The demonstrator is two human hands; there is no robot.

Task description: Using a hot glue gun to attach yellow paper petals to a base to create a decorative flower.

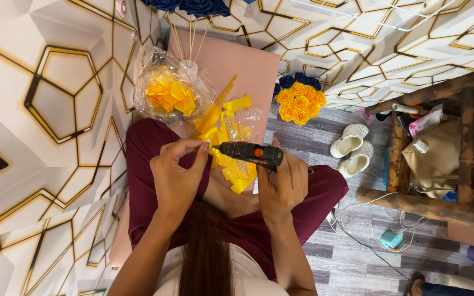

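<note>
A black hot glue gun [252, 154] is gripped in the right hand [283, 183], fingers wrapped around its body, with the nozzle pointed at the left hand [175, 172], whose fingertips are pinched together on something too small to be made out, above a lap clothed in maroon trousers [149, 148]. Just beyond the hands, yellow ribbon strips [229, 140] are spread on a pink board [242, 68], beside a clear plastic bag of yellow ribbon [171, 93]. Farther off, a bouquet of yellow and blue ribbon roses [301, 100] and white slippers [352, 147] are seen on grey wood-look flooring [352, 263], bounded by white walls with gold hexagon lines [39, 109].
</note>
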